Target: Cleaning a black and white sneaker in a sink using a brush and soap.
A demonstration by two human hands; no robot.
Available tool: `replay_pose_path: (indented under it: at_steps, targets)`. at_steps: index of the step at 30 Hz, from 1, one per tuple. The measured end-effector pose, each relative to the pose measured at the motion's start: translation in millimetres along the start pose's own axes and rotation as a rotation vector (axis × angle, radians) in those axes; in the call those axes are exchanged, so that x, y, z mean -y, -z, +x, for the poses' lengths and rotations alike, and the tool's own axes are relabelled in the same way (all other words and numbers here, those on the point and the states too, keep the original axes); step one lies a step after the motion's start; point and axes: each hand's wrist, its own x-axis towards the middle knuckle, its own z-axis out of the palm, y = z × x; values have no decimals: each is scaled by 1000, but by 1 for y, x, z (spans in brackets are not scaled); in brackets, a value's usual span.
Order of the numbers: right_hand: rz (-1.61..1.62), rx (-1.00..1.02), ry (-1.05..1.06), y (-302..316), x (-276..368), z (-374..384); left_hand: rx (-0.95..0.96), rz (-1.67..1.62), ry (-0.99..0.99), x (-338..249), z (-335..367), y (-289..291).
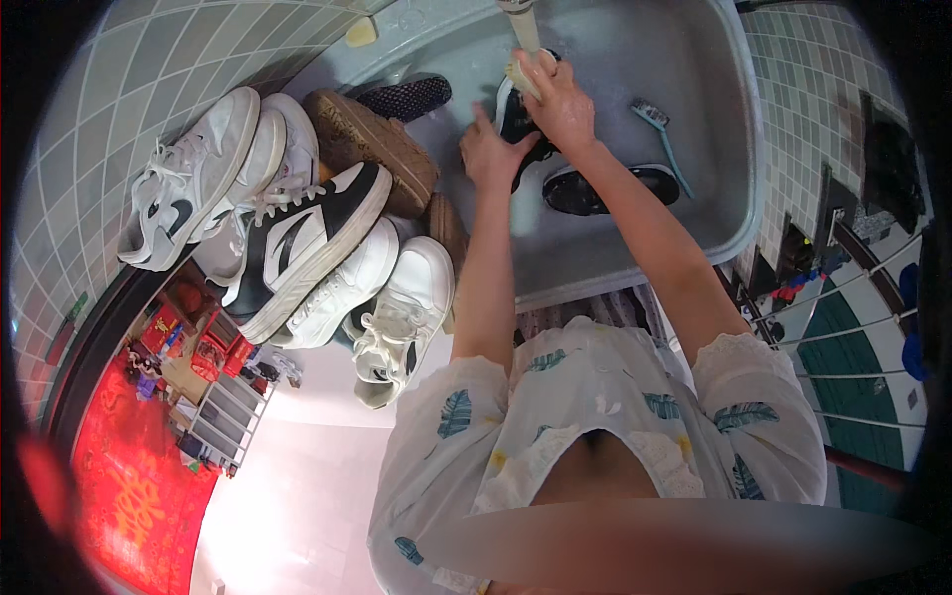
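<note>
My left hand (492,157) is beside a black shoe with a white edge (514,121), its fingers apart and its thumb against the shoe. At the shoe's far end, under a tap (519,8), my right hand (563,107) has its fingers curled round something pale that I cannot make out. Both hands are inside a grey sink (635,59). Nearer to me in it lies another dark shoe (575,194). A scrubbing brush (677,167) with a teal handle rests to the right. Toward the left is a dark dotted piece (416,96), perhaps a shoe part.
Left of the sink is a pile of shoes: white sneakers (412,297), a black-and-white sneaker (307,248) and a brown-soled shoe (372,149). A yellowish piece (361,33), perhaps soap, sits on the back rim. Tiled walls (833,94) stand at both sides; a metal rack (843,377) is at right.
</note>
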Motion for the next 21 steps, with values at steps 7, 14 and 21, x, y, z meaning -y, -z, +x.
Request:
replay_pose_path:
  at_steps: [7,14,21]
  targets:
    - [92,18,-125,5,22,-4,-2,132,49,13,8,-45]
    - [89,-73,-188,-32,-10,10,13,294,80,-8,-11,-45]
    - [226,228,-183,15,42,-38,-49,257,160,12,-12,-53]
